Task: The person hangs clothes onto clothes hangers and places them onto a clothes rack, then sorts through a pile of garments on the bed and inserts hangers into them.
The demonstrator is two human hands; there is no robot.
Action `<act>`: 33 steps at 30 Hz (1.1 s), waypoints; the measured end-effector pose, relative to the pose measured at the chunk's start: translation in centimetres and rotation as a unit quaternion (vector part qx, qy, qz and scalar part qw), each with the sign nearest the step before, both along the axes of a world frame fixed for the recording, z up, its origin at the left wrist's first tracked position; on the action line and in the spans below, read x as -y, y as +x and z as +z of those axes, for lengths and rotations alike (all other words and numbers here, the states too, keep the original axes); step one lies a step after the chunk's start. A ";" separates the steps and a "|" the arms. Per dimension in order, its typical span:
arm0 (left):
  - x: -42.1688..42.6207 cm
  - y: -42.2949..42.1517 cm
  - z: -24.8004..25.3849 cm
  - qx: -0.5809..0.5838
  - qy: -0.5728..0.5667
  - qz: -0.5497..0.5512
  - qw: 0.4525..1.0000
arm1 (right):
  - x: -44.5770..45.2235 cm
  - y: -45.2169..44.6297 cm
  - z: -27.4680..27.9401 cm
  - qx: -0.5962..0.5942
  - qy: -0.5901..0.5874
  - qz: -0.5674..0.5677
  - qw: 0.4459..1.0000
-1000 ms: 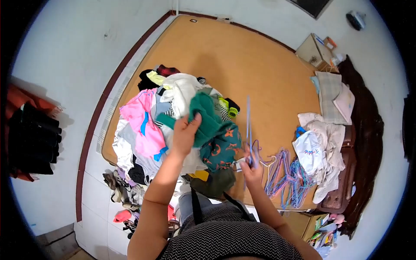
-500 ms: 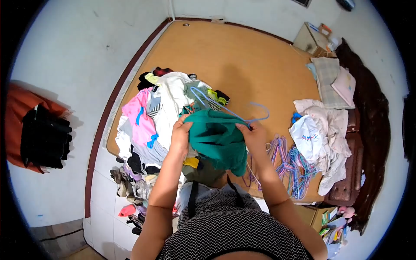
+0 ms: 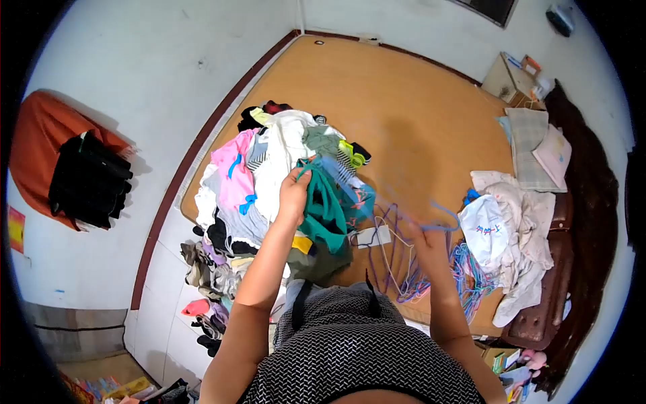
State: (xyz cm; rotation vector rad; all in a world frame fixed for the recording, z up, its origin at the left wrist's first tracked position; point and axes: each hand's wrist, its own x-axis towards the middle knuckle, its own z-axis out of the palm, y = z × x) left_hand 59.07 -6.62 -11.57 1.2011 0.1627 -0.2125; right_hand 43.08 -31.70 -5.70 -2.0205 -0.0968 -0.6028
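Observation:
In the head view, my left hand (image 3: 294, 195) is closed on the upper edge of a green garment (image 3: 324, 214), which hangs bunched in front of the clothes pile. My right hand (image 3: 431, 244) is closed around one end of a blue clothes hanger (image 3: 443, 227), out to the right. Motion smears the hanger, and its far end crosses near the top of the garment. Just below the right hand lie several loose hangers (image 3: 471, 273) in a tangle. A heap of clothes (image 3: 279, 145), with white, pink and grey pieces, lies left of and beyond the left hand.
The tan mattress (image 3: 377, 87) stretches away toward the wall. On the right are crumpled pale bedding (image 3: 521, 222), a pillow (image 3: 553, 156) and a dark carved headboard (image 3: 582, 236). Shoes (image 3: 196, 269) sit on the floor at left. A white card-like piece (image 3: 372, 236) lies near the hangers.
My right hand has moved right and down with the hanger, away from the green garment. The garment now hangs from my left hand alone. The whole view has shifted slightly.

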 end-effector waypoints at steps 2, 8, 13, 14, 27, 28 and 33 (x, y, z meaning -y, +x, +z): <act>-0.3 0.4 -0.8 0.067 0.102 0.050 0.991 | -0.5 -2.0 0.0 -0.101 0.060 0.095 0.989; 3.0 -3.8 3.4 0.185 0.262 0.025 0.947 | -4.5 -0.4 -2.8 -0.184 0.057 0.088 0.977; 5.1 -8.1 5.6 0.362 0.319 -0.002 0.876 | -6.5 4.4 -4.1 -0.105 0.103 0.016 0.989; 4.6 -8.2 5.7 0.369 0.322 0.008 0.872 | -6.3 4.8 -2.5 -0.154 0.214 0.017 0.965; 0.9 -8.3 3.9 0.330 0.422 0.130 0.834 | -8.7 5.7 -0.1 -0.124 0.432 0.022 0.893; 0.6 -8.0 2.6 0.307 0.486 0.130 0.808 | -8.3 6.0 0.0 -0.125 0.494 0.031 0.860; 1.2 -9.9 -4.2 0.170 0.585 -0.015 0.793 | -6.9 9.5 3.1 -0.096 0.564 -0.038 0.819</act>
